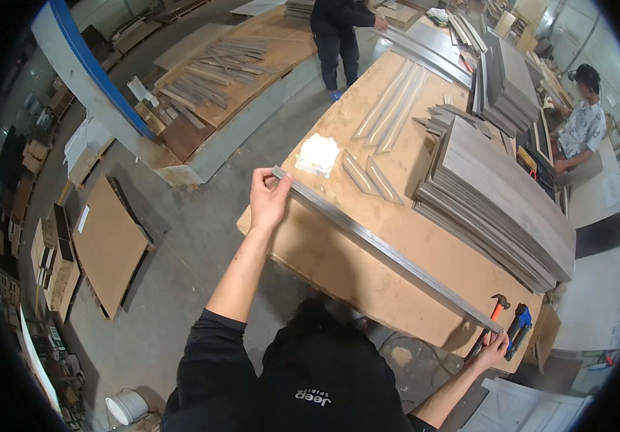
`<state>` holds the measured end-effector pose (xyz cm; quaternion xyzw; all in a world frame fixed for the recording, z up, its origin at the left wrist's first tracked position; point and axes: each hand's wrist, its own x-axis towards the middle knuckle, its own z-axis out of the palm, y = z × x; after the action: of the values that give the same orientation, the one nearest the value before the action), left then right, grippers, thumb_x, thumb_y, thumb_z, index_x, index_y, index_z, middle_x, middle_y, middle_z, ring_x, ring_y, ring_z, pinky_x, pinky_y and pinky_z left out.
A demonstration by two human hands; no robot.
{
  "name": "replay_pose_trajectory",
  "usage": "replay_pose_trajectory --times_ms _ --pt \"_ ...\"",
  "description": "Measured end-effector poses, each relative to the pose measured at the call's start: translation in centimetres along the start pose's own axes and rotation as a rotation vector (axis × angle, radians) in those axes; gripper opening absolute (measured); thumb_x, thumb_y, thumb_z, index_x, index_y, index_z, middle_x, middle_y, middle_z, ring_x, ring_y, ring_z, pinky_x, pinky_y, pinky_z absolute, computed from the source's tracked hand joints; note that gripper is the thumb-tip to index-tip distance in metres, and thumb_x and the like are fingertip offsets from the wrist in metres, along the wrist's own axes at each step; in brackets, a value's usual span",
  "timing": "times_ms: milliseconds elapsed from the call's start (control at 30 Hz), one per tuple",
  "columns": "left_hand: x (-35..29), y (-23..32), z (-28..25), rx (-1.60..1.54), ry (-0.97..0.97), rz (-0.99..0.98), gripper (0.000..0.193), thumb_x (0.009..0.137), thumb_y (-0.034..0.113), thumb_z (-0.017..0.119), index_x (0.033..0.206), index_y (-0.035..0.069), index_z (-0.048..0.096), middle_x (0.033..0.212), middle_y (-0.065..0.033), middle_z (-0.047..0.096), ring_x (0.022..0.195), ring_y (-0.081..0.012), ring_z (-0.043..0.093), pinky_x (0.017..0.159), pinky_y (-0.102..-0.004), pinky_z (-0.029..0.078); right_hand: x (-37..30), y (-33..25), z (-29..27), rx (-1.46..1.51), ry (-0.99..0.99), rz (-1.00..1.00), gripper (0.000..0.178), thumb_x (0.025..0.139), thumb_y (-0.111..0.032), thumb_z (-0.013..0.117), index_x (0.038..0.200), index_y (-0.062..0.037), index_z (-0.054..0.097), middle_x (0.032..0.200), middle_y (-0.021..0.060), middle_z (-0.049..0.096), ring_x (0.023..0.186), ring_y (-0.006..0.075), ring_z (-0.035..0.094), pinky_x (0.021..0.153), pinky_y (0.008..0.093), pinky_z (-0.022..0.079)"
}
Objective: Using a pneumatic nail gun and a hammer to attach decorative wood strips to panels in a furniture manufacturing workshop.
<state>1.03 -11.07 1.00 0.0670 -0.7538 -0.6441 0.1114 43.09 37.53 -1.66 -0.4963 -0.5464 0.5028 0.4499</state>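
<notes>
A long grey trim strip (389, 248) stretches across the near side of the wooden workbench (324, 266). My left hand (268, 201) is closed round its far left end, thumb on top. At the near right end, my right hand (493, 351) grips the strip with its fingers. Close to that hand lie a hammer with an orange handle (496, 312) and a blue staple gun (518, 331). A bright white item (317, 154), too washed out to name, sits just beyond my left hand. Two short strips with angled ends (371, 178) lie past the held strip.
A stack of grey panels (497, 201) fills the bench's right side. Several long strips with pale lines (394, 108) lie farther back. One person in dark clothes (335, 39) stands at the far end; another in a patterned shirt (582, 126) is at the right. Loose slats cover another table (202, 147).
</notes>
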Motion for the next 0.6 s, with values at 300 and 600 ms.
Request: replay_pose_trajectory --times_ms 300,600 --pt "0.2 0.6 -0.9 0.008 -0.020 -0.141 0.031 0.097 0.034 0.072 0.097 0.008 0.056 0.088 -0.0006 0.065 0.080 -0.0080 0.060 0.071 -0.0261 0.050 1.7 2.7 -3.3 -0.003 -0.098 0.007 0.047 0.106 -0.037 0.057 0.132 0.0008 0.050 0.133 0.0136 0.054 0.128 0.0259 0.054 0.105 0.0419 0.046" --pt "3.9 -5.4 -9.3 0.203 -1.011 -0.771 0.053 0.102 0.033 0.060 0.143 0.000 0.053 0.137 -0.0114 0.063 0.120 -0.0197 0.064 0.099 -0.0350 0.054 0.0 3.9 -4.2 -0.181 -0.755 0.591 0.078 0.097 -0.061 0.055 0.150 -0.0045 0.048 0.153 0.0183 0.048 0.132 0.0283 0.054 0.109 0.0419 0.043"
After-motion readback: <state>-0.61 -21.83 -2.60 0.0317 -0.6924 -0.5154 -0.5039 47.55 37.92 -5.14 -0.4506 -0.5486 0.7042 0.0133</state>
